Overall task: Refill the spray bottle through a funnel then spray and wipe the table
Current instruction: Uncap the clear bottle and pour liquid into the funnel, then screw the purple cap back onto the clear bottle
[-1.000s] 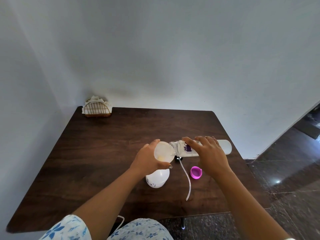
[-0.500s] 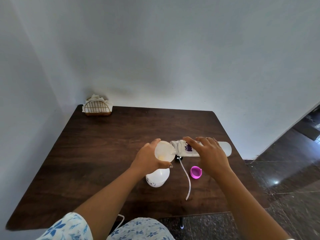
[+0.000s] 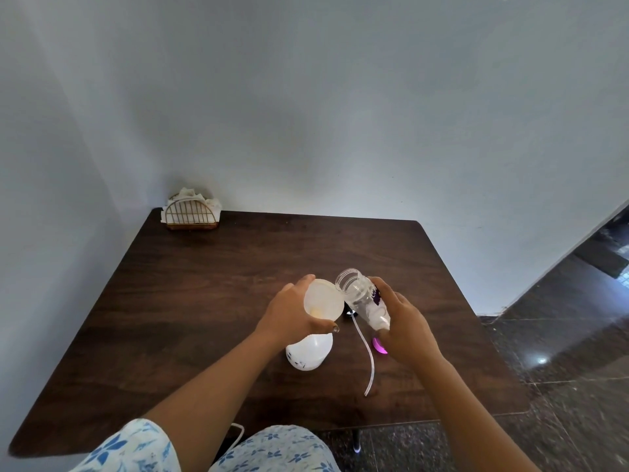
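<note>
A white round spray bottle (image 3: 308, 352) stands on the dark wooden table (image 3: 190, 301), with a translucent white funnel (image 3: 323, 299) set in its neck. My left hand (image 3: 292, 310) grips the funnel's rim. My right hand (image 3: 405, 321) holds a clear plastic refill bottle (image 3: 362, 296) with a purple label, its open mouth tilted up just right of the funnel. The spray head's black end (image 3: 351, 314) and its long clear dip tube (image 3: 366, 356) lie on the table between my hands. A pink cap (image 3: 378, 345) lies partly hidden under my right hand.
A wire napkin holder (image 3: 192, 214) with white tissues sits at the table's far left corner against the wall. The table's right edge borders a dark tiled floor (image 3: 561, 352). My blue-flowered clothing (image 3: 272, 451) is at the near edge.
My right hand has swung the refill bottle from lying level over the funnel to mouth-up, drawing its base back toward me. The left hand stays on the funnel.
</note>
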